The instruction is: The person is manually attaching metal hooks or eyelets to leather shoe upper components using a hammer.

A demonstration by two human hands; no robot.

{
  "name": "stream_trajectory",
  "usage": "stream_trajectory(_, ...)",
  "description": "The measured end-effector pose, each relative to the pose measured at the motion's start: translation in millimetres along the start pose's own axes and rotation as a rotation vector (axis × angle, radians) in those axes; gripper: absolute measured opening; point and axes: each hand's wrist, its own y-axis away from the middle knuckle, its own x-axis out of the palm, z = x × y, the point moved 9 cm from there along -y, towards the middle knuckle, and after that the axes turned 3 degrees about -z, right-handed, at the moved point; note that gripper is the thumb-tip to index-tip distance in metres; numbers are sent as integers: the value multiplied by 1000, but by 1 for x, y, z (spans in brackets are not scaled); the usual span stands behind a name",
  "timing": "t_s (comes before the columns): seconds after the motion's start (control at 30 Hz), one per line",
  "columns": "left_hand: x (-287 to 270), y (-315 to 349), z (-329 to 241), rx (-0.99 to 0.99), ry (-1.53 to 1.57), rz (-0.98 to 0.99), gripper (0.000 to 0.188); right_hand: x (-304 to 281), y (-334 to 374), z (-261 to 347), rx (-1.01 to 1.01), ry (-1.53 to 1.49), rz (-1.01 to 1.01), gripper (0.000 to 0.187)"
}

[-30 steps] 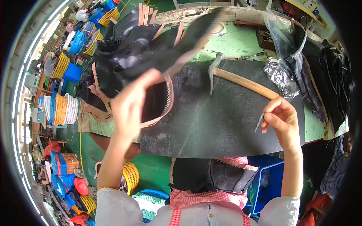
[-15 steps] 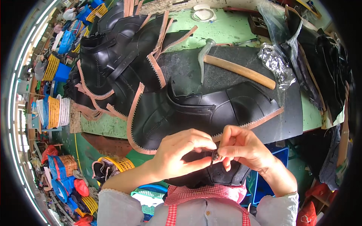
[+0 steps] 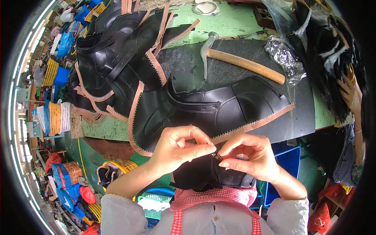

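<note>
Black leather piece [image 3: 188, 125]: lies at twelve o'clock from the small shiny piece, the centre of this clock, with a pinkish band and pale zigzag along its near edge.
Small shiny piece [image 3: 216, 156]: sits between the two hands, partly hidden by fingertips, too small to identify.
Right hand [image 3: 254, 158]: at three o'clock; its grip is clamped on the small shiny piece, thumb below and forefinger above.
Left hand [image 3: 174, 150]: at nine o'clock; thumb and forefinger come close beside the small shiny piece, but whether this grip pinches anything cannot be told.
Dark mat [image 3: 299, 121]: spreads over the green desk [image 3: 182, 31], partly beneath the leather piece.
Hammer [image 3: 244, 64]: between twelve and one o'clock on the mat, its wooden handle pointing toward four.
Crumpled clear plastic [image 3: 284, 55]: at one o'clock, beside the hammer.
Leather pile [image 3: 105, 58]: between ten and eleven o'clock, pieces overlapping.
Co-worker's hand [image 3: 350, 92]: at two o'clock, touching hanging black pieces [image 3: 329, 58].
Blue crate [image 3: 288, 162]: at three o'clock, below desk level.
</note>
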Motion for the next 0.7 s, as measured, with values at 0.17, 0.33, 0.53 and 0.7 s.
stream_trajectory(0.17, 5, -1, 22, -230, 179, 46, 12, 0, -5, 32, -256, 304, -19, 27)
stream_trajectory(0.33, 23, 2, 40, -403, 395, 214, 16, 1, -3, 46, -552, 510, 63, 33)
stream_trajectory(0.53, 23, -1, 39, -332, 383, 205, 15, -1, -2, 52, -673, 570, 86, 27)
stream_trajectory(0.7, 10, -7, 19, -43, 312, 49, 7, -10, -5, 49, -574, 535, -57, 20)
